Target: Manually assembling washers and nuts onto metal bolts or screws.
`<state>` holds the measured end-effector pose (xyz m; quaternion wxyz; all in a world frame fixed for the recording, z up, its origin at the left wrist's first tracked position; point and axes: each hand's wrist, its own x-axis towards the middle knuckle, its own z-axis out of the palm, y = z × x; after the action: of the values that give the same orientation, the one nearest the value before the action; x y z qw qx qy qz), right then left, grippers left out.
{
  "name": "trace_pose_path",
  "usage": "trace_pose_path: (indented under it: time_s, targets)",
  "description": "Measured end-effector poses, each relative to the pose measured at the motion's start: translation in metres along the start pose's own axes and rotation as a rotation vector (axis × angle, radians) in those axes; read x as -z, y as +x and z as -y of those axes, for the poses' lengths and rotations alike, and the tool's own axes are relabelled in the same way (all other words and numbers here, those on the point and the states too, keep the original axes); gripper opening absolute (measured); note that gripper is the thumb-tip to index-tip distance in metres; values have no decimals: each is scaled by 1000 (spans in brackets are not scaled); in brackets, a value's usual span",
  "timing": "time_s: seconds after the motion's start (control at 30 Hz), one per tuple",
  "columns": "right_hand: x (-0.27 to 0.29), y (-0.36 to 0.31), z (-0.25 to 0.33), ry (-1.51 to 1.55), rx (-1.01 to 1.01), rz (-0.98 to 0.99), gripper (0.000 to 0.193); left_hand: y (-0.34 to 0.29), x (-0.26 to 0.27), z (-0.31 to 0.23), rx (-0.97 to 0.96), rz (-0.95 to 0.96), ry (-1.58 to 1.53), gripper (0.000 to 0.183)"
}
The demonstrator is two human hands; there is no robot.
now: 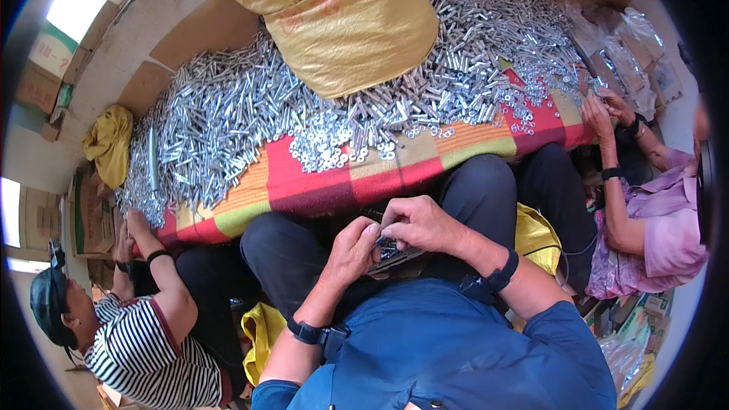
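Observation:
Close together above my lap, my left hand (pixel 352 249) and my right hand (pixel 419 223) meet at the fingertips. Both are closed, thumbs and forefingers pinched around something small that I cannot make out; the fingers mostly cover it. Just beneath them, between my knees, shiny metal pieces (pixel 389 246) show in part. Beyond my knees is a table covered by a red, orange and green checked blanket (pixel 311 191). A long heap of silvery metal sleeves or bolts (pixel 220 125) lies on it, with a patch of loose washers or nuts (pixel 323 149) along its near edge.
A large yellow woven sack (pixel 353 34) rests on the heap. One person in a striped shirt (pixel 156 361) works at the left, another in a pink top (pixel 645 235) at the right. Yellow sacks (pixel 262 334) lie beside my legs. Cardboard (pixel 205 26) lines the far edge.

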<state>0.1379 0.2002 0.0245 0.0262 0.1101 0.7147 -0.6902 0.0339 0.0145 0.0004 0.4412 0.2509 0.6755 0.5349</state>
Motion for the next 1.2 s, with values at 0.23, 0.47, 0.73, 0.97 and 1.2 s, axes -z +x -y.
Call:
trace_pose_path:
  time_s: [0.23, 0.47, 0.73, 0.97, 1.2]
  targets:
    - [-15, -14, 1, -19, 14, 27, 8, -18, -3, -3, 21, -42, 25, 29]
    - [-20, -21, 7, 61, -23, 102, 8, -29, -6, -3, 30, -86, -127, 34]
    - [-5, -27, -20, 348, -135, 73, 8, -32, -4, -19, 139, -90, -411, 37]
    - [15, -42, -23, 1125, 28, 62, 7, -35, -2, -21, 34, -16, -465, 39]
    - [-2, -30, -4, 872, -108, 103, 5, -34, -4, -25, -6, 89, -352, 46]
